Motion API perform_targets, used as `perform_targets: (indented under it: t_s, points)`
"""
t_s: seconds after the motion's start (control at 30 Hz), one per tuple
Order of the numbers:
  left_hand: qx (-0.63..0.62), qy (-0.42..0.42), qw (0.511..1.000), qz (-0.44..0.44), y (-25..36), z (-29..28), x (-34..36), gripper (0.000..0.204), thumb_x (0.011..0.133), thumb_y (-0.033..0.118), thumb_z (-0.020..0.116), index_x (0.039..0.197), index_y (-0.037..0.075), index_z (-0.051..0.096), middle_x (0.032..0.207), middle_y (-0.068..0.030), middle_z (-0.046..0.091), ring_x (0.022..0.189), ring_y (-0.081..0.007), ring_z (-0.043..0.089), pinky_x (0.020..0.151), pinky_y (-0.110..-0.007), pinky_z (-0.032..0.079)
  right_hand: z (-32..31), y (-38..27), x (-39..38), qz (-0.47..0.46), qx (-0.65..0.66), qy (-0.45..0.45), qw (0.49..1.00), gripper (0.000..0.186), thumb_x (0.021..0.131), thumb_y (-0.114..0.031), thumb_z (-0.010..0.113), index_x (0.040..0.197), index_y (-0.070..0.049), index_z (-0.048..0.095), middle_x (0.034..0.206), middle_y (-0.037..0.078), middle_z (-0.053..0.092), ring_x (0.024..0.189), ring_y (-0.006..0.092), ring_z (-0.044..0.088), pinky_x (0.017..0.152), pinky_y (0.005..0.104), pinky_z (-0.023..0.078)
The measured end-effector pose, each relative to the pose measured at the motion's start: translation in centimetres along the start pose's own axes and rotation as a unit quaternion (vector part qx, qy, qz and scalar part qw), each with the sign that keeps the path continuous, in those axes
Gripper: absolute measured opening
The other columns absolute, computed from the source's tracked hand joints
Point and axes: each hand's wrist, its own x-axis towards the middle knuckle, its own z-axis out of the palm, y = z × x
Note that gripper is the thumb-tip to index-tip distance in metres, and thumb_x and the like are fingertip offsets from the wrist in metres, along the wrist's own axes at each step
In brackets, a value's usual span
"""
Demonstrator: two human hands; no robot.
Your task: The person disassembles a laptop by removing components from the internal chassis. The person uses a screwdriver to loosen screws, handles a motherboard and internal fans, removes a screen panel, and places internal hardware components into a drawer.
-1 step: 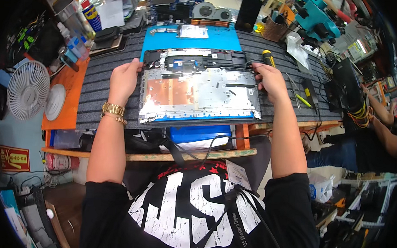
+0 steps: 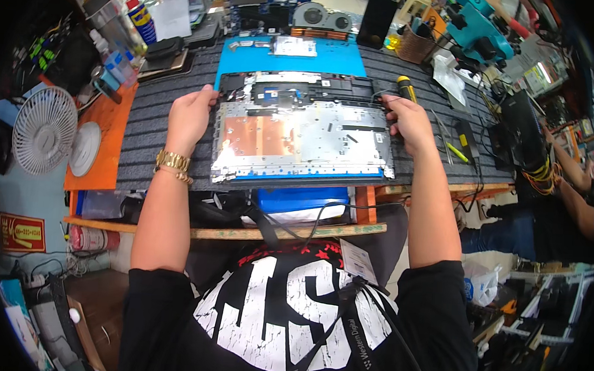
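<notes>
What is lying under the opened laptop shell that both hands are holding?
Under the silver opened laptop shell, held by left hand and right hand, a grey ribbed mat and blue mat show. Anything directly beneath is covered.

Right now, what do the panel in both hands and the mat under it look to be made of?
The panel looks like thin sheet metal, silvery and shiny with a coppery patch on its left half; glare and small holes suggest stamped metal or foil. The left hand and right hand grip its sides. The blue mat looks matte and soft, probably silicone.
</notes>
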Motion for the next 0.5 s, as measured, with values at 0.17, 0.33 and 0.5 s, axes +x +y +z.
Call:
perform_targets:
  t_s: [0.17, 0.33, 0.5]
  points:
    - [-0.058, -0.019, 0.998, -0.020, 0.34, 0.23, -0.34, 0.048, 0.118, 0.037, 0.066, 0.128, -0.006, 0.085, 0.117, -0.0113, 0.085, 0.107, -0.0179, 0.070, 0.100, -0.034, 0.055, -0.54, 0.56, -0.05, -0.003, 0.021, -0.014, 1.000, 0.038, 0.113, -0.026, 0.071, 0.138, 0.000, 0.081, 0.116, 0.001, 0.076, 0.097, 0.0110, 0.062, 0.065, 0.0272, 0.054]
    - [-0.074, -0.028, 0.996, -0.028, 0.57, -0.04, -0.35, 0.049, 0.119, 0.037, 0.063, 0.129, -0.006, 0.085, 0.117, -0.0117, 0.084, 0.108, -0.0190, 0.071, 0.103, -0.035, 0.055, -0.88, 0.50, 0.01, 0.012, 0.068, -0.037, 0.997, 0.038, 0.113, -0.025, 0.070, 0.142, -0.001, 0.078, 0.121, 0.002, 0.075, 0.098, 0.0118, 0.062, 0.068, 0.0269, 0.053]
    - [-0.081, -0.035, 0.996, -0.029, 0.63, -0.09, -0.33, 0.050, 0.119, 0.038, 0.062, 0.129, -0.006, 0.084, 0.119, -0.0118, 0.084, 0.109, -0.0194, 0.070, 0.104, -0.035, 0.055, -1.35, 0.31, 0.19, 0.022, 0.098, -0.050, 0.994, 0.033, 0.112, -0.024, 0.070, 0.136, -0.002, 0.078, 0.116, 0.001, 0.074, 0.097, 0.0116, 0.062, 0.069, 0.0268, 0.052]
